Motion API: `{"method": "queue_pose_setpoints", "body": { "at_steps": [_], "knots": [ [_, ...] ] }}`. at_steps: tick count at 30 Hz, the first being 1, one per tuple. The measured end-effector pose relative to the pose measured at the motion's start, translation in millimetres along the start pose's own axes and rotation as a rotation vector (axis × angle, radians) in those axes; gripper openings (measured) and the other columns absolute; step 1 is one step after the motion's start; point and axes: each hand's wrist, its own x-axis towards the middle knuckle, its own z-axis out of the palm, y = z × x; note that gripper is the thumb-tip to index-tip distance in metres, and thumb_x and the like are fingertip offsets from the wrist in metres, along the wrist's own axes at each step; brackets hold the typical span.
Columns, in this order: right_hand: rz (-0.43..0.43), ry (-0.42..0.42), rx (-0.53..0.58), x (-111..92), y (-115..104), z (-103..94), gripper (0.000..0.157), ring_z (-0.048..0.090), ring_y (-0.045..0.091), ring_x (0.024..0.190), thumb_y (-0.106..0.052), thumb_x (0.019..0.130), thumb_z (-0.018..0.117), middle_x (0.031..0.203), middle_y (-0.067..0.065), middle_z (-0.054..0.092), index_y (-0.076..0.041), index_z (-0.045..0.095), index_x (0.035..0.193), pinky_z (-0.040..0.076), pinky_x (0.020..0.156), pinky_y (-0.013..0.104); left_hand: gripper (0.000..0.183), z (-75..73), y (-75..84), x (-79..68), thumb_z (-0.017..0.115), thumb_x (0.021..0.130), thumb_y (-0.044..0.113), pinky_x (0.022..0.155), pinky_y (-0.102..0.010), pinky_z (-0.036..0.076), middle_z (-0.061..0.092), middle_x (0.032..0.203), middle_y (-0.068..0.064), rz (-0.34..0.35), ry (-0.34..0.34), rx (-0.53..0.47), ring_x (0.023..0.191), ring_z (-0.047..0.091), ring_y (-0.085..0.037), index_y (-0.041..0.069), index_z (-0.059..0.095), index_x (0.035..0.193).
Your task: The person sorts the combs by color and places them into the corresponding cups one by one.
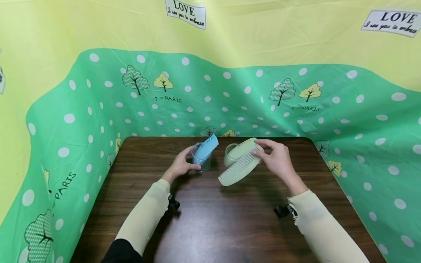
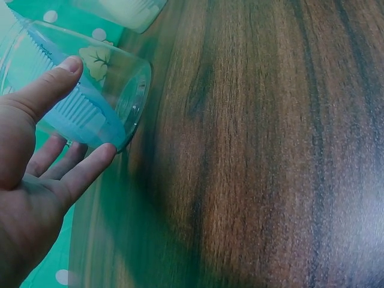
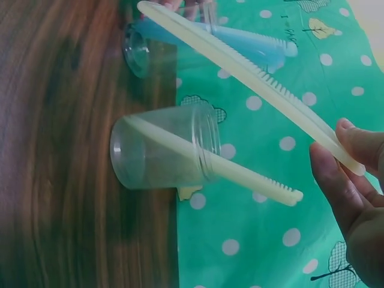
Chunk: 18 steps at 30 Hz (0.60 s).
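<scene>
My left hand (image 1: 180,164) holds a clear plastic jar (image 1: 206,167) at the far side of the table, its thumb and fingers on the jar's wall. A blue comb (image 1: 205,147) leans inside that jar, its upper end sticking out past the rim. With thumb and fingertips, my right hand (image 1: 277,157) pinches one end of a pale yellow comb (image 1: 240,171), which slants down toward the left in the head view. Behind it, a second clear jar (image 3: 165,171) stands on the table with another pale yellow comb (image 3: 252,177) tilted in it.
The dark wooden table (image 1: 217,226) ends just behind the two jars. A green and yellow printed cloth (image 1: 230,95) hangs behind it and along both sides. Black wrist cameras sit on both forearms, the right one (image 1: 282,211) low over the table.
</scene>
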Motion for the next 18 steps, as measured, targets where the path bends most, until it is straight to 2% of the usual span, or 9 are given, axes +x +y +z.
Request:
{"method": "queue_pose_setpoints", "body": {
  "at_steps": [6,9,14,18],
  "knots": [
    [-0.020,0.077,-0.035,3,2,-9.3,0.035,0.071,0.012,0.062,-0.012,0.088,0.082,0.105,0.018,0.077,-0.005,0.075,0.122,0.054,0.053,0.021,0.089,-0.1,0.6,0.0,0.090,0.078,0.007,0.111,-0.054,0.044,0.056,0.149,-0.008,-0.004,0.005,0.001,0.133,0.056,-0.033,0.019,0.046,0.155],
    [-0.025,0.096,-0.028,4,1,-13.0,0.034,0.070,0.010,0.061,-0.012,0.088,0.082,0.108,0.018,0.076,-0.006,0.075,0.121,0.054,0.053,0.021,0.090,-0.4,0.5,0.5,0.091,0.078,0.009,0.111,-0.054,0.044,0.056,0.149,-0.008,-0.002,0.006,0.006,0.133,0.056,-0.033,0.019,0.045,0.155],
    [-0.021,0.121,0.004,7,-2,-18.1,0.033,0.069,-0.003,0.067,-0.011,0.089,0.082,0.109,0.021,0.075,-0.005,0.075,0.120,0.055,0.053,0.022,0.090,-0.8,0.8,0.2,0.091,0.077,0.010,0.111,-0.054,0.043,0.056,0.149,-0.008,-0.005,0.003,0.004,0.134,0.056,-0.033,0.018,0.045,0.155],
    [-0.012,0.160,0.009,10,-6,-22.0,0.032,0.069,-0.003,0.065,-0.012,0.088,0.082,0.105,0.021,0.074,-0.005,0.076,0.119,0.056,0.052,0.024,0.090,-1.0,1.0,0.3,0.091,0.077,0.009,0.111,-0.054,0.044,0.056,0.149,-0.009,-0.006,0.001,0.000,0.134,0.056,-0.033,0.018,0.046,0.154]
  ]
}}
